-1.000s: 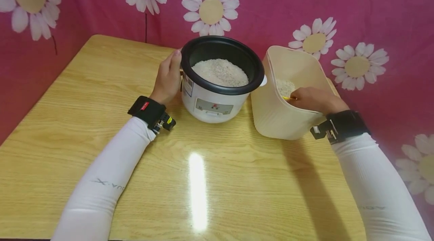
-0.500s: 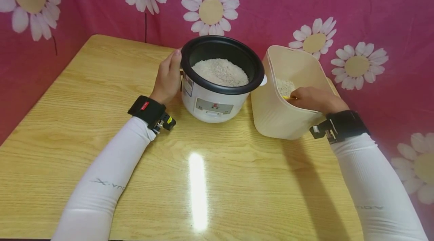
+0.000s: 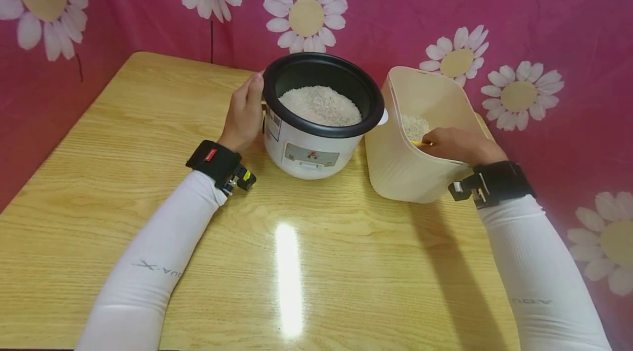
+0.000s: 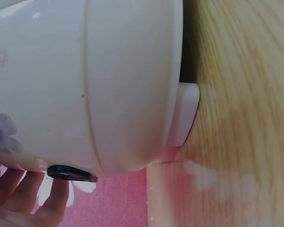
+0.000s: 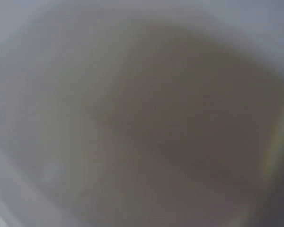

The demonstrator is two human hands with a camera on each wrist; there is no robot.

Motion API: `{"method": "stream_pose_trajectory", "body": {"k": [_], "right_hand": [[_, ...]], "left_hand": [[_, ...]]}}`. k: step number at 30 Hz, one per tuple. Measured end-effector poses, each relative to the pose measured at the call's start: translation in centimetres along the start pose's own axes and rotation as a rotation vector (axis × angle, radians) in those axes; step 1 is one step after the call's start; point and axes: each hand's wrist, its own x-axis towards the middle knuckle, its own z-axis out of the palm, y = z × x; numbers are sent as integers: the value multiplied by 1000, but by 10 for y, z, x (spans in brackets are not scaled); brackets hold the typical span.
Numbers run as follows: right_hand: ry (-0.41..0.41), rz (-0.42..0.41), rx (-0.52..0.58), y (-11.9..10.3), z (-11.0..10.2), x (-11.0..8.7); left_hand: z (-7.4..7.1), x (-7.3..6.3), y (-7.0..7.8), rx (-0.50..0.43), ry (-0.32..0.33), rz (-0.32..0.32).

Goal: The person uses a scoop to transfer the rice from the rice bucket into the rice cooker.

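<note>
A white rice cooker (image 3: 312, 156) with a black inner pot (image 3: 321, 62) holds a mound of white rice (image 3: 321, 105). At its left side, my left hand (image 3: 242, 115) grips the cooker, thumb by the rim. In the left wrist view, fingers (image 4: 54, 201) touch the cooker wall beside a dark handle piece (image 4: 71, 173). My right hand (image 3: 457, 145) reaches inside a cream bin (image 3: 405, 175), holding a yellow object (image 3: 420, 143). Mostly hidden, its kind cannot be told. More rice (image 3: 414, 127) lies in the bin. The right wrist view is blurred.
Cooker and bin stand side by side on a wooden table (image 3: 207, 263), near its back edge. A pink cloth with daisies (image 3: 376, 5) hangs behind and on both sides. Black camera straps (image 3: 509, 179) circle both wrists.
The right forearm has shifted slightly to the left, while the right hand stays in the bin. The left hand and the cooker look unchanged.
</note>
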Motion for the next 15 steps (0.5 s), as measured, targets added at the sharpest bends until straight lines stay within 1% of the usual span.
{"method": "stream_pose_trajectory", "body": {"k": [4, 15], "right_hand": [[6, -24, -18, 0, 0, 1], [8, -28, -11, -1, 0, 0]], "left_hand": [[0, 0, -1, 5, -1, 19], [0, 0, -1, 9, -11, 14]]}}
